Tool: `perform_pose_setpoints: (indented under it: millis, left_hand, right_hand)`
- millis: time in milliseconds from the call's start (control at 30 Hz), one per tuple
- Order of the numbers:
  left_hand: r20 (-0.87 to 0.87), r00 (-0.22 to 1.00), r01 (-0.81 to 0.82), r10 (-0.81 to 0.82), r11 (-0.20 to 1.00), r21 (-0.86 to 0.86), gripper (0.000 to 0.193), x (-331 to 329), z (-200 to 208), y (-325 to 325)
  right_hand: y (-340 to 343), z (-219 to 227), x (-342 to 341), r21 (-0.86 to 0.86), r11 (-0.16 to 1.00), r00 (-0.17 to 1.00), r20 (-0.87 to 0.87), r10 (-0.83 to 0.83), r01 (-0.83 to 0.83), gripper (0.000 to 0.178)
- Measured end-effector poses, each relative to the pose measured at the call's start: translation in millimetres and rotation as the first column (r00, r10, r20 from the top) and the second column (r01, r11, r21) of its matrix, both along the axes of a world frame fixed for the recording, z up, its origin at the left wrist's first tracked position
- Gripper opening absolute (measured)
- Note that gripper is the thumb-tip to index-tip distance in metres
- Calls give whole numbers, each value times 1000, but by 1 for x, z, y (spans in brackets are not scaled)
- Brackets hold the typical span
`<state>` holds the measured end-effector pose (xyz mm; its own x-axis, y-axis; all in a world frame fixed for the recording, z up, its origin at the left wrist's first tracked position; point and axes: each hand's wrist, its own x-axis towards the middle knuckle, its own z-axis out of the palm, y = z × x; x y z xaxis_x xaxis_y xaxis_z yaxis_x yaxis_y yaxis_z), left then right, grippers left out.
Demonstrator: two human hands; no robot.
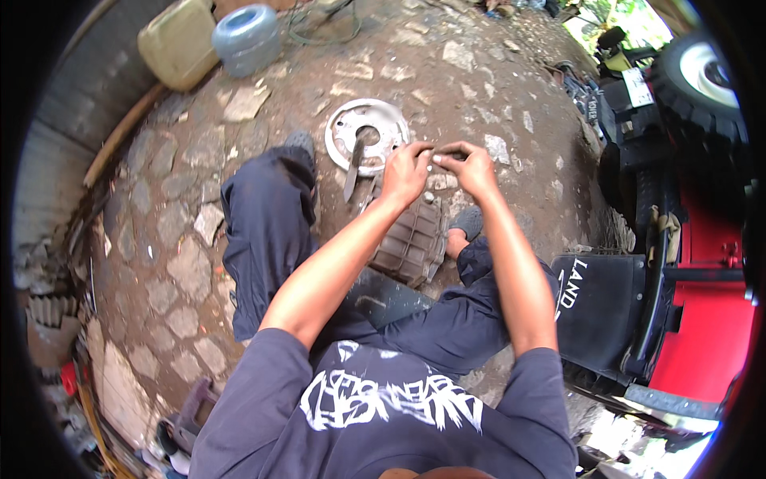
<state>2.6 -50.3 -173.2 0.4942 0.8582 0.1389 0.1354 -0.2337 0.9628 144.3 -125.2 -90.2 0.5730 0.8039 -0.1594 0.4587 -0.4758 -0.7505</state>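
My left hand (405, 174) and my right hand (474, 171) meet in front of me, above the far end of a ribbed metal casing (413, 233). Fingers and thumbs of both are pinched together around something small and dark, too small to name. Just beyond the left hand, a round pale metal plate (389, 116) with a hole in its middle lies on the ground. Across its near side rests a flat, blade-like metal tool (352, 180). The casing stands between my feet, partly hidden by my left forearm.
Uneven stone paving (190, 275) surrounds me. A yellowish jerrycan (177, 44) and a blue water jug (246, 40) stand far left by a corrugated metal wall (48, 168). To my right is a red vehicle (714, 335) with a black mudflap (600, 307) and a large tyre (678, 84).
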Motion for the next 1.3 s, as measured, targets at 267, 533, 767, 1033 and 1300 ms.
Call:
perform_pose_setpoints:
  millis: [267,533,767,1033,1300]
  left_hand:
    - [112,854,505,-508,861,57,25,18,185,63]
    - [32,799,598,-601,799,68,31,37,179,82]
    - [121,836,534,-535,844,47,33,54,169,73]
    - [351,712,678,-608,726,-117,36,56,164,61]
    - [252,771,633,-586,748,-197,24,54,160,63]
  right_hand:
    - [-6,120,35,470,882,910,-376,176,23,29]
    - [-6,79,64,508,827,739,-648,184,239,30]
    - [-7,91,50,547,793,736,-647,198,267,23]
    - [-23,84,50,604,759,795,-572,201,243,23]
    - [-33,81,49,540,782,769,-626,125,312,29]
